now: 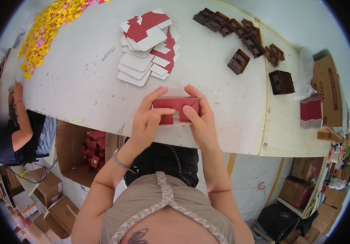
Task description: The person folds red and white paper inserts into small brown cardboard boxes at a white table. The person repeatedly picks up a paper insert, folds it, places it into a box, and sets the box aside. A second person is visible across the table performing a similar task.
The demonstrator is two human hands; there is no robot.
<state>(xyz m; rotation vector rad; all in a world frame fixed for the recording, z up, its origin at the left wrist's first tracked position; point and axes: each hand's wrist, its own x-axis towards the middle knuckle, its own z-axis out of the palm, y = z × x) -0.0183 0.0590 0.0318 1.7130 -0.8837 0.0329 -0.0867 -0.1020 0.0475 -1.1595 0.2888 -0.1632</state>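
Note:
Between my two hands is a small red paper box [176,103], held just above the table's near edge. Its front side has a pale notch in the middle. My left hand [145,122] grips the box's left end, with the index finger bent across the front beside the notch. At the other end my right hand [202,122] has its thumb on the front face and its fingers behind. Beyond the box lies a loose stack of flat red-and-white carton blanks [144,61].
Several dark brown slotted blocks [239,62] lie at the far right of the white table [89,81]. Yellow and pink wrapped pieces [40,36] are heaped far left. A carton of red boxes [67,146] stands below left. Another person's hand [17,90] rests at the left edge.

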